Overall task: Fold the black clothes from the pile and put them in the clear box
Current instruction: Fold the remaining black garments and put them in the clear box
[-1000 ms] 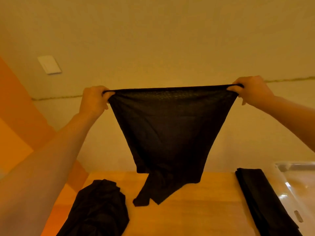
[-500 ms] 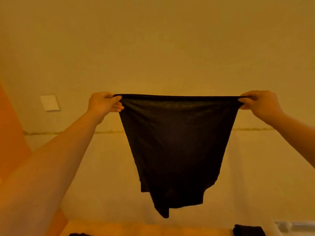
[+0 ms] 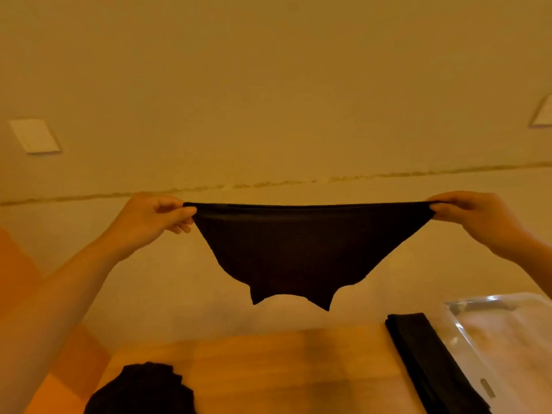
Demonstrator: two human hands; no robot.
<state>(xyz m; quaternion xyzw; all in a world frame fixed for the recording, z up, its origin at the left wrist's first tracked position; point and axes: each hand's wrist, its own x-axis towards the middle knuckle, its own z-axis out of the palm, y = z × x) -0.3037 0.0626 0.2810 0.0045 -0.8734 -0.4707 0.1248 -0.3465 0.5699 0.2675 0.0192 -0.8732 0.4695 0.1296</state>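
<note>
A black garment [image 3: 301, 249] hangs in the air in front of the wall, stretched wide by its top edge. My left hand [image 3: 149, 219] pinches its left corner and my right hand [image 3: 475, 218] pinches its right corner. The cloth's lower edge swings well above the wooden table [image 3: 283, 369]. A pile of black clothes [image 3: 143, 389] lies at the table's near left. A folded black garment [image 3: 424, 357] lies at the right, beside the clear box [image 3: 507, 339].
A beige wall stands just behind the table, with a white switch plate [image 3: 34, 135] at the left and another plate [image 3: 542, 112] at the right edge. An orange surface [image 3: 18, 270] borders the table on the left.
The view has tilted back down, so the table, pile and clear box show again. My hands have pulled further apart, and the garment now hangs shorter and wider.
</note>
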